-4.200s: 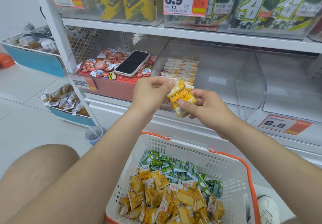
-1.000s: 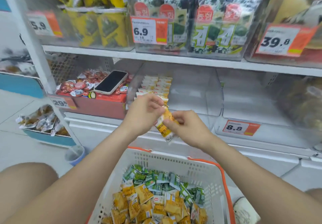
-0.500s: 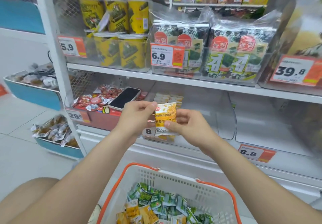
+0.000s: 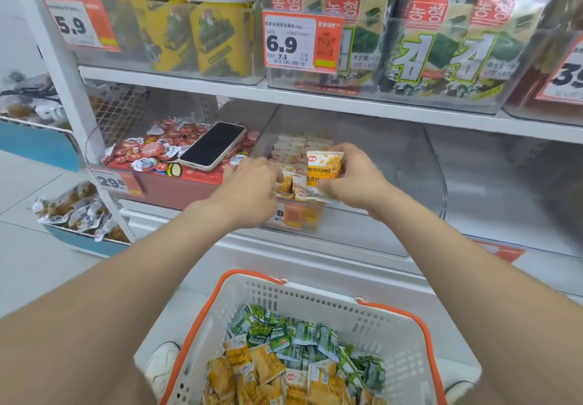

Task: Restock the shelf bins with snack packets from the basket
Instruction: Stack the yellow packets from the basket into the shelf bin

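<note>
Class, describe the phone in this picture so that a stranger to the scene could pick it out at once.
Start at the white shelf board under the seaweed bins. Below it, the left-hand bin holds small red packets. The phone lies face up on them, the only flat, black, glossy slab among crinkled wrappers.

A: What is the shelf bin [image 4: 394,158] made of?
B: Clear plastic, smooth and glossy, with glare on its walls.
A: And the snack packet [image 4: 325,168]?
B: Shiny printed film, crimped at the sealed edge.
A: The basket [image 4: 315,300]?
B: White moulded plastic, matt and perforated; the orange handles [image 4: 252,273] look smoother.
A: The rest?
B: The phone [image 4: 214,147] has a glossy black face, the price tag [image 4: 303,41] looks like printed paper, and the shelf [image 4: 315,98] is smooth and white.
</note>
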`<action>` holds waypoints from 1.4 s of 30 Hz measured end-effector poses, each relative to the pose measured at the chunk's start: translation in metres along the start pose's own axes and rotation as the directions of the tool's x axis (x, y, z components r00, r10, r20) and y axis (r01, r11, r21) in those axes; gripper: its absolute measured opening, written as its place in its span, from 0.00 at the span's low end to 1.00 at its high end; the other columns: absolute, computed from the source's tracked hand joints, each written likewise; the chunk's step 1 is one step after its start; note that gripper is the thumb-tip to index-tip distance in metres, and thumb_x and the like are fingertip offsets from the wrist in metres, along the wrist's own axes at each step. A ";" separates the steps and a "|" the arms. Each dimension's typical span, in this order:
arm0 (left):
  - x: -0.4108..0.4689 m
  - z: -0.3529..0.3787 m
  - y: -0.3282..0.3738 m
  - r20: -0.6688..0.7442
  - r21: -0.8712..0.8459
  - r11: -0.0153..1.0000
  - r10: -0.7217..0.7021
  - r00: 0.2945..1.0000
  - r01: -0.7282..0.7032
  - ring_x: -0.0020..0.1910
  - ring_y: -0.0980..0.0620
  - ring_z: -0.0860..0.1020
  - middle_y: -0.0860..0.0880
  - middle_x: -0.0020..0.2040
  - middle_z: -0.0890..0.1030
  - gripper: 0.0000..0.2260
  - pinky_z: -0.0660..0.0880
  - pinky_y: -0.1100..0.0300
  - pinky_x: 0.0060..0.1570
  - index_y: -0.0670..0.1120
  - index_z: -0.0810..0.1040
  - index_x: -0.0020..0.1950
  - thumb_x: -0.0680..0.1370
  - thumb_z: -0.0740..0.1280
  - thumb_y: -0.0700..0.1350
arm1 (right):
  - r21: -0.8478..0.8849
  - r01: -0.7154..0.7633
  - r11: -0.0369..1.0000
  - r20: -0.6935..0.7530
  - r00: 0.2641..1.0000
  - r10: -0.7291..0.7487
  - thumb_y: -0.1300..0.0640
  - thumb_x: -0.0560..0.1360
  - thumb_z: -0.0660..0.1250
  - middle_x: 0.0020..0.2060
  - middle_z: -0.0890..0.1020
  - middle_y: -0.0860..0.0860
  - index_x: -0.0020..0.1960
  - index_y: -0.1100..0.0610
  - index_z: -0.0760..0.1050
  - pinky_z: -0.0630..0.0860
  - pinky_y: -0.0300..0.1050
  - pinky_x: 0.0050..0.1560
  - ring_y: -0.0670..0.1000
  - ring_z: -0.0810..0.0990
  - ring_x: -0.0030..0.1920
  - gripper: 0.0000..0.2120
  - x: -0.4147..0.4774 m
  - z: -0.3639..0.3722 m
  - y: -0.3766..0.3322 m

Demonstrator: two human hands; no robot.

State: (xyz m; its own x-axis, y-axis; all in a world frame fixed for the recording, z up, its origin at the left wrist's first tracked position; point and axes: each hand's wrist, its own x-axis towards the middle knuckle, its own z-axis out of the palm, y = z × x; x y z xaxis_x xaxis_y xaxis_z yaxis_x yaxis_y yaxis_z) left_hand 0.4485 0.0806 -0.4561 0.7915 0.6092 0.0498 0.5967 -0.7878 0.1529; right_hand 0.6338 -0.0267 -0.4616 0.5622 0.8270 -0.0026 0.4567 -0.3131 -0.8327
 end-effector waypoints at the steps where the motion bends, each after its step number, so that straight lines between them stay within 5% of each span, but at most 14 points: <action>1: 0.001 0.003 0.001 0.020 0.017 1.000 0.015 1.000 -0.016 0.71 0.41 0.69 0.47 0.66 0.76 0.18 0.64 0.41 0.65 0.50 0.79 0.65 0.77 0.62 0.37 | -0.025 -0.019 1.000 0.050 0.999 0.020 0.64 0.69 0.77 0.49 0.83 0.53 0.61 0.49 0.70 0.83 0.54 0.49 0.54 0.83 0.48 0.26 0.003 0.002 0.001; 5: 0.009 0.005 0.004 0.090 0.015 0.999 0.045 0.995 -0.047 0.64 0.42 0.73 0.50 0.57 0.80 0.16 0.62 0.41 0.62 0.53 0.81 0.54 0.74 0.61 0.36 | -0.063 -0.085 0.994 0.136 0.986 0.093 0.66 0.69 0.74 0.45 0.81 0.59 0.53 0.50 0.76 0.79 0.45 0.29 0.54 0.80 0.33 0.18 0.008 0.012 0.000; 9: 0.016 0.013 0.000 0.140 0.138 0.979 0.133 0.981 -0.153 0.63 0.42 0.71 0.51 0.60 0.77 0.19 0.61 0.42 0.56 0.55 0.81 0.58 0.74 0.61 0.37 | -0.099 -0.152 0.983 0.185 0.968 0.169 0.62 0.70 0.76 0.43 0.84 0.59 0.50 0.58 0.81 0.85 0.60 0.43 0.56 0.82 0.34 0.10 0.009 0.018 -0.006; 13: 0.019 0.008 -0.001 0.158 0.213 0.966 0.118 0.980 -0.150 0.58 0.43 0.72 0.50 0.53 0.79 0.13 0.61 0.44 0.52 0.50 0.82 0.51 0.72 0.61 0.38 | -0.147 -0.258 0.955 0.215 0.934 0.285 0.61 0.71 0.78 0.49 0.84 0.55 0.48 0.60 0.84 0.86 0.52 0.43 0.56 0.88 0.37 0.07 0.008 0.010 -0.009; 17: 0.020 0.000 -0.001 0.198 0.283 0.953 0.049 0.979 -0.105 0.58 0.44 0.68 0.48 0.50 0.79 0.12 0.60 0.33 0.64 0.49 0.81 0.51 0.73 0.61 0.39 | -0.065 -0.338 0.939 0.228 0.911 0.344 0.67 0.70 0.78 0.48 0.85 0.58 0.49 0.63 0.84 0.86 0.52 0.42 0.55 0.87 0.40 0.09 0.009 0.014 -0.011; 21: 0.016 -0.005 0.003 0.194 0.289 0.953 0.035 0.980 -0.091 0.53 0.44 0.66 0.49 0.41 0.74 0.07 0.60 0.34 0.66 0.47 0.78 0.44 0.73 0.61 0.40 | -0.061 -0.385 0.921 0.226 0.893 0.388 0.69 0.66 0.81 0.49 0.85 0.57 0.50 0.62 0.82 0.86 0.53 0.43 0.57 0.88 0.43 0.15 0.016 0.017 -0.008; 27: 0.022 0.003 0.000 -0.138 0.064 0.991 0.122 0.983 -0.114 0.60 0.45 0.71 0.54 0.48 0.82 0.12 0.63 0.42 0.61 0.55 0.81 0.55 0.80 0.59 0.46 | -0.020 -0.387 0.922 0.327 0.869 0.372 0.70 0.68 0.79 0.48 0.86 0.59 0.55 0.64 0.78 0.85 0.56 0.50 0.58 0.88 0.43 0.18 0.015 0.018 -0.007; 29: 0.027 0.006 0.003 -0.145 0.030 0.991 0.137 0.980 -0.134 0.61 0.46 0.70 0.57 0.51 0.83 0.11 0.62 0.44 0.57 0.60 0.81 0.60 0.83 0.61 0.50 | 0.081 -0.466 0.881 0.430 0.814 0.391 0.63 0.73 0.77 0.55 0.85 0.59 0.61 0.63 0.77 0.84 0.57 0.56 0.58 0.88 0.49 0.19 0.019 0.012 -0.008; 32: 0.033 0.009 0.006 -0.098 0.033 0.991 0.133 0.986 -0.130 0.60 0.46 0.68 0.59 0.45 0.83 0.07 0.56 0.47 0.50 0.62 0.84 0.52 0.80 0.68 0.61 | 0.104 -0.534 0.839 0.467 0.771 0.433 0.48 0.80 0.69 0.55 0.85 0.60 0.62 0.60 0.77 0.83 0.55 0.57 0.58 0.87 0.51 0.18 0.023 0.002 -0.006; 37: 0.045 0.009 0.009 -0.102 -0.005 0.992 0.127 0.987 -0.128 0.57 0.50 0.70 0.59 0.40 0.82 0.11 0.56 0.48 0.50 0.58 0.85 0.43 0.71 0.77 0.64 | -0.100 -0.425 0.900 0.371 0.823 0.430 0.61 0.77 0.72 0.42 0.88 0.58 0.50 0.65 0.81 0.82 0.53 0.59 0.55 0.87 0.47 0.06 0.016 0.009 -0.001; 42: 0.053 0.007 0.016 0.000 0.050 0.984 0.173 0.985 -0.172 0.52 0.52 0.76 0.61 0.36 0.80 0.05 0.57 0.46 0.52 0.57 0.86 0.44 0.75 0.77 0.56 | -0.157 -0.261 0.952 0.307 0.904 0.299 0.68 0.77 0.67 0.41 0.87 0.61 0.43 0.65 0.84 0.84 0.57 0.53 0.60 0.88 0.44 0.08 0.021 0.009 -0.002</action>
State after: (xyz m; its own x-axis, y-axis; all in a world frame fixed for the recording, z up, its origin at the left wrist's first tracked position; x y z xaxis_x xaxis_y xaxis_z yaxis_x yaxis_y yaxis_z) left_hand 0.5009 0.1001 -0.4580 0.8826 0.4640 0.0760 0.4570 -0.8846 0.0930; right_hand 0.6387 -0.0045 -0.4651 0.4329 0.7972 -0.4208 0.3961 -0.5876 -0.7056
